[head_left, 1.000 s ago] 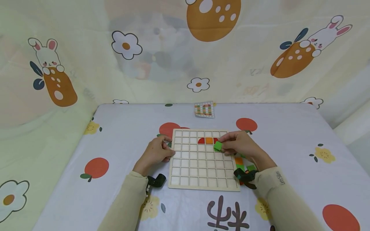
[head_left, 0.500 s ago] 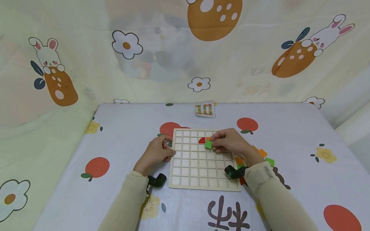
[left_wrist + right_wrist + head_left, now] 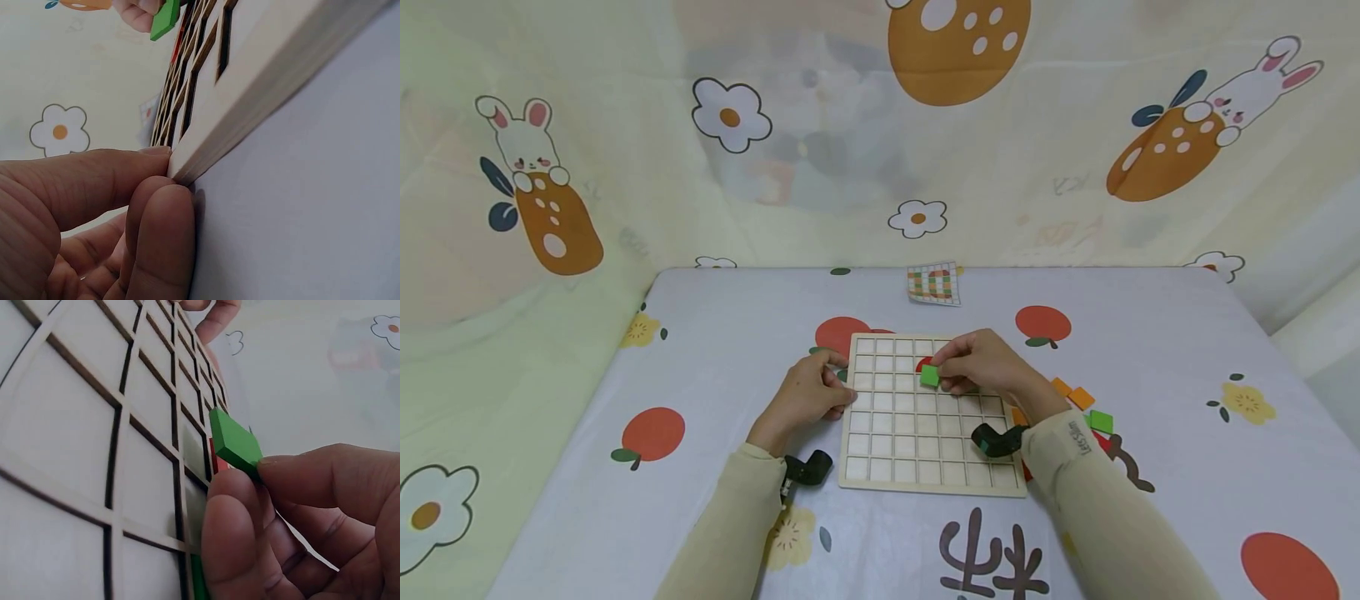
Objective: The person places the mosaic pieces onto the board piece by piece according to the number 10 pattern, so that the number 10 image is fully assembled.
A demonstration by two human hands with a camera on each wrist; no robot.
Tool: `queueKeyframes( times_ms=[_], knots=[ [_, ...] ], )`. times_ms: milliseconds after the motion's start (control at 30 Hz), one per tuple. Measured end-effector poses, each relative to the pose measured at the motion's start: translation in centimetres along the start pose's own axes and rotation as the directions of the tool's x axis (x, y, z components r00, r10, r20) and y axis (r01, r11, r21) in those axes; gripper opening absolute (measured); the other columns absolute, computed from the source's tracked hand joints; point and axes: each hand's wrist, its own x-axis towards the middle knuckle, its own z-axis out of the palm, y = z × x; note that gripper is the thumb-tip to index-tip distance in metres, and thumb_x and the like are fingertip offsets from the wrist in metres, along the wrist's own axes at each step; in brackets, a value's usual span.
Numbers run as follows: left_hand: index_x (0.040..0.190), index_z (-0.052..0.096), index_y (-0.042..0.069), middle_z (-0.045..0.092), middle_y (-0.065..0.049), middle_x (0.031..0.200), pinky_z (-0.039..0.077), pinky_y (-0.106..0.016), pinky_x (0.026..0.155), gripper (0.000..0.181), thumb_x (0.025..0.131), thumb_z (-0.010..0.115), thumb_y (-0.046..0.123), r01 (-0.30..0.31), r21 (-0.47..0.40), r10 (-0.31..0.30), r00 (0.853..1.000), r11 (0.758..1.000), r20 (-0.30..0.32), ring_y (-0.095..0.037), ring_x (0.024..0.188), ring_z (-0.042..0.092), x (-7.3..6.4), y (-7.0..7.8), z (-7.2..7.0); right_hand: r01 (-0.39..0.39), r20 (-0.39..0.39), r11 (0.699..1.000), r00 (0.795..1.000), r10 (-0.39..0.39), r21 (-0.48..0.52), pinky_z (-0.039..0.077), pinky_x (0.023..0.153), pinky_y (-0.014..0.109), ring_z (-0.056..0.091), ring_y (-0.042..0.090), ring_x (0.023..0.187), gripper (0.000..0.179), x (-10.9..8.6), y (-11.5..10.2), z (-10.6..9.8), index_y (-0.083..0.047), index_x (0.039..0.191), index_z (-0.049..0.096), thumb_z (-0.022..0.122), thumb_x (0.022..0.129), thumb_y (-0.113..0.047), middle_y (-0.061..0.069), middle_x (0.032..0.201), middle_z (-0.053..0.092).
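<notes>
White cloth (image 3: pixel 730 308) with printed fruit and flowers underneath it all; pale curtain (image 3: pixel 820 183) behind.

Nearest, the grip itself: right hand (image 3: pixel 977 364), thumb and fingers together, clamped on green tile (image 3: pixel 929 376) near one corner, with most of the face jutting out leftward from the fingertips. Square in outline, so no long axis to line up; tipped in the right wrist view, and apparently raised off the board (image 3: pixel 880 429). Judged as the relation to watch: tile over the board, left of the fingertips, just to the near side of the red piece (image 3: pixel 924 363), partly overlapping in the head view. Tilt and height over the cells thus likely to count for more than reach. Right hand by far the nearer to tile.

Under the right fingers, second green piece (image 3: pixel 198 578); hard to tell, with so little showing, whether seated in a cell or not.

Further left of the grip, across the cells: left hand (image 3: pixel 801 390), thumb and finger together on the board's left edge, well apart from tile.

Right of the grip, past the board: loose orange tiles (image 3: pixel 1081 397), loose green tile (image 3: pixel 1101 422) just beside.

Farthest, beyond grip and board: small card (image 3: pixel 934 284) with coloured grid.
</notes>
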Motion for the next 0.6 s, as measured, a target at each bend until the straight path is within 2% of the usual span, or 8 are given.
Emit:
queueKeyframes(
  times_ms=[200,600],
  knots=[
    [0.133,0.059,0.002,0.062,-0.010,0.087,0.057,-0.025,0.059,0.049,0.089,0.080,0.002,0.008,-0.010,-0.008,1.000,1.000,0.003,-0.015,0.062,0.065,-0.05,0.06,-0.02,0.008,-0.012,0.999,1.000,-0.008,-0.044,0.061,0.069,0.029,0.067,0.019,0.074,0.017,-0.07,-0.18,0.31,0.006,0.110,0.073,0.066,0.097,-0.004,0.011,0.085,0.072],
    [0.131,0.059,0.004,0.061,-0.010,0.087,0.057,-0.026,0.060,0.047,0.089,0.081,0.003,0.022,-0.003,-0.022,1.000,1.000,-0.004,-0.017,0.062,0.065,-0.23,0.21,-0.01,0.024,-0.028,0.997,0.999,-0.026,-0.070,0.056,0.067,0.026,0.064,0.017,0.073,0.018,0.02,-0.12,0.92,0.006,0.110,0.073,0.067,0.098,-0.005,0.011,0.090,0.073]
  ],
)
